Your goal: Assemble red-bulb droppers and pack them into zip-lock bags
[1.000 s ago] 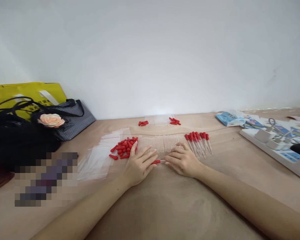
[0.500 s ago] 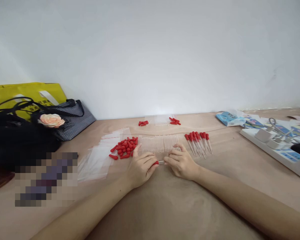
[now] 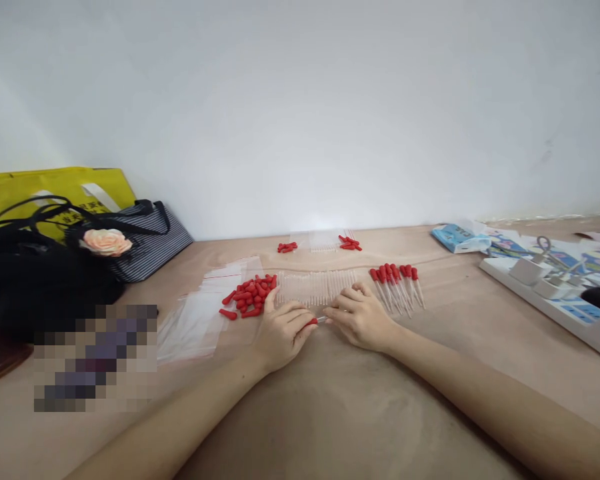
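Observation:
Between thumb and fingers my left hand [image 3: 284, 333] pinches a red rubber dropper bulb [image 3: 313, 321]. My right hand [image 3: 359, 316] grips a clear glass dropper tube [image 3: 322, 319], whose end meets the bulb's mouth; how deep it sits I cannot tell. Beyond my hands lies a row of clear tubes [image 3: 310, 288]. A heap of red bulbs [image 3: 253, 293] is beside my left hand. To the right of my right hand rest several droppers with red bulbs fitted [image 3: 393, 283].
Clear zip bags [image 3: 195, 320] lie left of the heap. Small groups of red bulbs [image 3: 350, 243] and another bag sit near the wall. A white power strip [image 3: 545, 300] and blue tissue pack [image 3: 460, 237] are on the right, bags [image 3: 150, 240] on the left.
My right hand has turned slightly, its fingers now curling further over the tube, and the tube tilts up a little more. My left hand keeps its hold on the bulb.

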Tool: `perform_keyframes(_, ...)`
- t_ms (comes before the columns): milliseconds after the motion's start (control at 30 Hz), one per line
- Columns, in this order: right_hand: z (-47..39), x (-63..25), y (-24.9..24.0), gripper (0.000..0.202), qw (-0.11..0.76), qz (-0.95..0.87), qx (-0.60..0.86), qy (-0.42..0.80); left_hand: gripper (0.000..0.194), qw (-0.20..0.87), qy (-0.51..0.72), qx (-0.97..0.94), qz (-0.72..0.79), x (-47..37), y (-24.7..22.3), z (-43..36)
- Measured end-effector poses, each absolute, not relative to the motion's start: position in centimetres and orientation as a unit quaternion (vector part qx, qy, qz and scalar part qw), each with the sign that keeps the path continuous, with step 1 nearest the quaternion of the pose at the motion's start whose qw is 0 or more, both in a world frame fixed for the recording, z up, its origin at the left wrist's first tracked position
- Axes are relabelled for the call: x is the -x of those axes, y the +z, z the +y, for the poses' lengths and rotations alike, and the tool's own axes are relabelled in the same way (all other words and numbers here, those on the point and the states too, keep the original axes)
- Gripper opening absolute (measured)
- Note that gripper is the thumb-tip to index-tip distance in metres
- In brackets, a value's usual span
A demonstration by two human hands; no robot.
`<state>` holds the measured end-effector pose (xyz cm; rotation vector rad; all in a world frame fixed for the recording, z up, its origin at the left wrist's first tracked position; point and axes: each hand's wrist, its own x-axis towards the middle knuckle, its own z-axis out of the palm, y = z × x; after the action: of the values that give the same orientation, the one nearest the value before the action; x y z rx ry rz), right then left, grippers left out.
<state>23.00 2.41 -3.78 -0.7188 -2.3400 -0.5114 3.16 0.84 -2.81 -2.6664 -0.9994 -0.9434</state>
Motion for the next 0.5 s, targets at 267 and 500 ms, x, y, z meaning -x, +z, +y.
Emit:
perform_keyframes(267,3.5,-24.7,-2.9,0.025,0.202,-0.878,0.407,-0.153,0.045,0.115,-0.28,0.861,-0.409,-2.0,-3.1,1.4)
perform_keyframes(500,7.3,-30.7,-0.7,0.035,0.118,-0.644,0.756,0.027,0.04,0.113,-0.259,0.862,-0.42,-1.8,-3.4,1.5)
